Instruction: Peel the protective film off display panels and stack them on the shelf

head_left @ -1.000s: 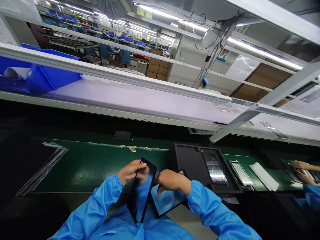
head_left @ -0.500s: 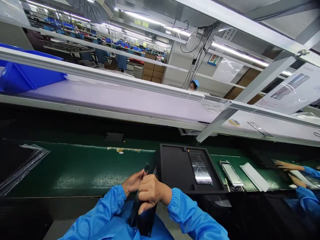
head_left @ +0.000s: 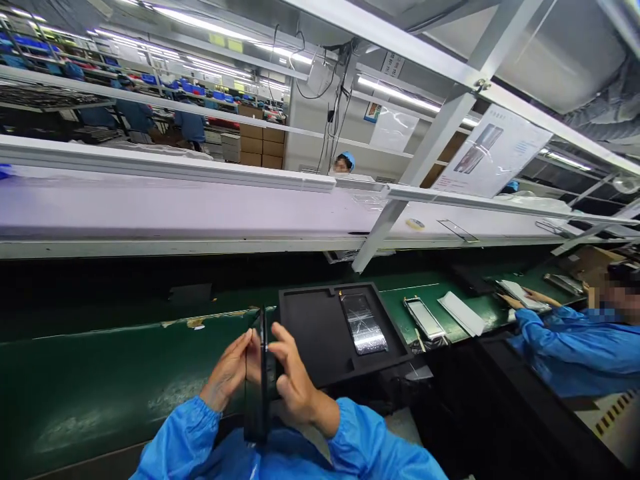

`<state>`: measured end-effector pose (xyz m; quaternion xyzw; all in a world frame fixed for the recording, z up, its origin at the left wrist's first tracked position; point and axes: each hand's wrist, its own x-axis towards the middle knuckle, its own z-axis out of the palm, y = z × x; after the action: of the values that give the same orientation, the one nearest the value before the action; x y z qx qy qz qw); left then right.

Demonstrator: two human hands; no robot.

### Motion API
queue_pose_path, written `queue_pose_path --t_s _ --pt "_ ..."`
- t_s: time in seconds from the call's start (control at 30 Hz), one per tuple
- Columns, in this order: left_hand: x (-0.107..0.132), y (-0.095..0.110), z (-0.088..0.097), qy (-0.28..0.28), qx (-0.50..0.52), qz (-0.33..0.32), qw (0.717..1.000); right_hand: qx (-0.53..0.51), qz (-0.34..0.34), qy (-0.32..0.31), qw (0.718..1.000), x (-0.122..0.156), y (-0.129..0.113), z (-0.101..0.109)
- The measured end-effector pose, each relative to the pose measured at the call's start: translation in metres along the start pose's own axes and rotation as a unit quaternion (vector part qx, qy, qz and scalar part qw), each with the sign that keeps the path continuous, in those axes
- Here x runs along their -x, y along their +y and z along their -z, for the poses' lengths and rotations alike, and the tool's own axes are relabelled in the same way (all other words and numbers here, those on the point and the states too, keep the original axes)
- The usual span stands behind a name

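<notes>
A glossy black flat panel (head_left: 256,400), like a phone or tablet screen, stands upright almost edge-on to me, close to my body. My left hand (head_left: 226,373) grips it from the left, fingertips against its shiny face near the upper end; part of that hand reflects in it. My right hand (head_left: 303,387) is at the panel's right side, fingers stretched and apart, fingertips close to its edge; whether they touch is unclear. Right of my hands lies a black tray (head_left: 305,313) bearing a clear-wrapped glass panel (head_left: 363,323).
Beyond the tray lie a white-faced framed panel (head_left: 425,319) and a white strip (head_left: 460,313) on the green bench (head_left: 115,373). A co-worker in blue (head_left: 575,347) handles a panel at the right. A shelf (head_left: 200,207) with a slanted post (head_left: 380,233) crosses ahead.
My view has swung right, bringing the co-worker further in. The black panel has turned upright and edge-on. My right hand has gone from a closed grip on it to spread fingers.
</notes>
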<state>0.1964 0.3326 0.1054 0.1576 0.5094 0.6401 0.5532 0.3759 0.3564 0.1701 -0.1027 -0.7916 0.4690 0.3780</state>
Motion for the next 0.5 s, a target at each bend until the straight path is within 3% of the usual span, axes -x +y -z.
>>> queue_pose_path --t_s 0.07,0.13,0.23,0.33,0.4,0.5 --pt "-0.009 0.002 -0.016 0.023 -0.028 -0.075 0.997 -0.086 -0.140 0.026 0.986 0.019 0.006 0.019" --pt "-0.015 -0.003 -0.038 0.058 -0.071 -0.127 0.988 -0.111 -0.217 0.034 0.969 0.033 0.021 0.037" --pt "-0.019 -0.014 -0.077 0.062 -0.065 -0.118 0.989 -0.050 -0.276 0.135 0.950 0.049 0.049 0.064" --pt "-0.023 -0.017 -0.101 -0.006 -0.013 -0.094 0.996 -0.009 -0.288 0.222 0.932 0.060 0.076 0.091" --pt "-0.031 -0.015 -0.096 -0.029 0.002 -0.121 0.992 -0.012 -0.291 0.237 0.927 0.062 0.090 0.109" --pt "-0.056 -0.009 -0.049 0.017 -0.028 -0.184 0.982 -0.026 -0.306 0.229 0.924 0.054 0.110 0.131"
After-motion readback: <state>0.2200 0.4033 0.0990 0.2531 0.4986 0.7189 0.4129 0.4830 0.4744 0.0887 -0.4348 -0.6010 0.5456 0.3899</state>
